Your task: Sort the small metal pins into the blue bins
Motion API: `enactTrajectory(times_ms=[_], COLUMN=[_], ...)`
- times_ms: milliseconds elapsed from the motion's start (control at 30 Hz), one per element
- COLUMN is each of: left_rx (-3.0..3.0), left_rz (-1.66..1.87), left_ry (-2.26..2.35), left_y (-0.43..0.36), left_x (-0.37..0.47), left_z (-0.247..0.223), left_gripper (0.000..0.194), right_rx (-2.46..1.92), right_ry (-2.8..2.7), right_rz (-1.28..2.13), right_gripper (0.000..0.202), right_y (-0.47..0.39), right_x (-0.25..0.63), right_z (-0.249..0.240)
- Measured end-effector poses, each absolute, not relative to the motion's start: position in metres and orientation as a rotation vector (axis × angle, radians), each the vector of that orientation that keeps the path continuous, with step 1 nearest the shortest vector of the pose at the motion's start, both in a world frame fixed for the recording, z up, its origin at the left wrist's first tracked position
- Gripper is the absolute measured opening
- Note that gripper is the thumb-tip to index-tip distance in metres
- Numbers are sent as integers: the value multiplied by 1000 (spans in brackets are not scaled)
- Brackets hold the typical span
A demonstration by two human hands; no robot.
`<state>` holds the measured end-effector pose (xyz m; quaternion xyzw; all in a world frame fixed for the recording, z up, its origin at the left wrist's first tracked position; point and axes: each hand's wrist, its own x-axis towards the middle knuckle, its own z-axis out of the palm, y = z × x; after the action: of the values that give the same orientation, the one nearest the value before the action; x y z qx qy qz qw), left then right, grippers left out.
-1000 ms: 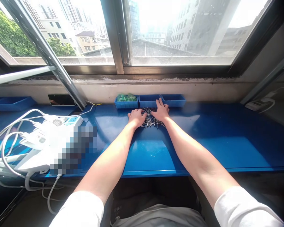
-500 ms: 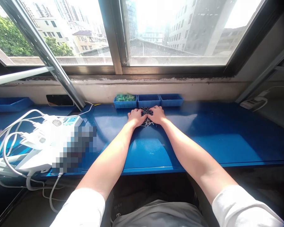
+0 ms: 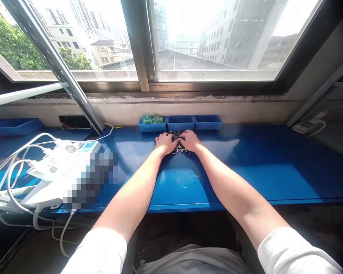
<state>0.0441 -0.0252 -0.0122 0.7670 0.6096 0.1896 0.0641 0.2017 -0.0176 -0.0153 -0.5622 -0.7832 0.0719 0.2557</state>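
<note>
A pile of small dark and silvery pin-like parts (image 3: 180,148) lies on the blue tabletop (image 3: 183,182); their exact kind is too small to tell. My left hand (image 3: 166,143) cups the pile from the left, fingers curled round its far side and thumb pressed inward among the parts. From the right, my right hand (image 3: 190,140) does likewise, its thumb close to the left one. Both hands rest low against the pile, and some fingertips are hidden. Loose parts stick out between the thumbs and toward me.
Behind the hands stand three blue bins: the left bin (image 3: 152,127) holds green pieces, beside the middle bin (image 3: 180,123) and right bin (image 3: 207,123). Power strips with white plugs and cables (image 3: 48,167) crowd the left. A metal post (image 3: 71,91) rises there, before the window.
The view has shifted slightly. Both hands stay around the pile, with only small shifts of the fingers and parts.
</note>
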Motion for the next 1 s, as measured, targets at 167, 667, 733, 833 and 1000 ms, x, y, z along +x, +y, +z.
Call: enactTrajectory(times_ms=[167,667,733,833,1000], left_rx=[2309,2419,2445,2462,2429], left_rz=[595,1040,1105,1136,1178], left_ry=[1845,1706,1633,1539,1519], left_y=[-23,-31,-31,-32,-36], left_x=[44,48,49,49,49], left_z=[-14,-4,-3,-2,1], left_gripper=[42,27,22,19,20], right_rx=[-1425,-995,-938,-903,-923], right_ry=[-2099,-1549,-1509,-1486,-1420], right_rz=[124,942,1056,1153,1136], right_gripper=[30,28,29,28,19], right_y=[-18,-22,-24,-25,-24], right_x=[201,197,198,198,197], right_z=[-15,-1,1,2,2])
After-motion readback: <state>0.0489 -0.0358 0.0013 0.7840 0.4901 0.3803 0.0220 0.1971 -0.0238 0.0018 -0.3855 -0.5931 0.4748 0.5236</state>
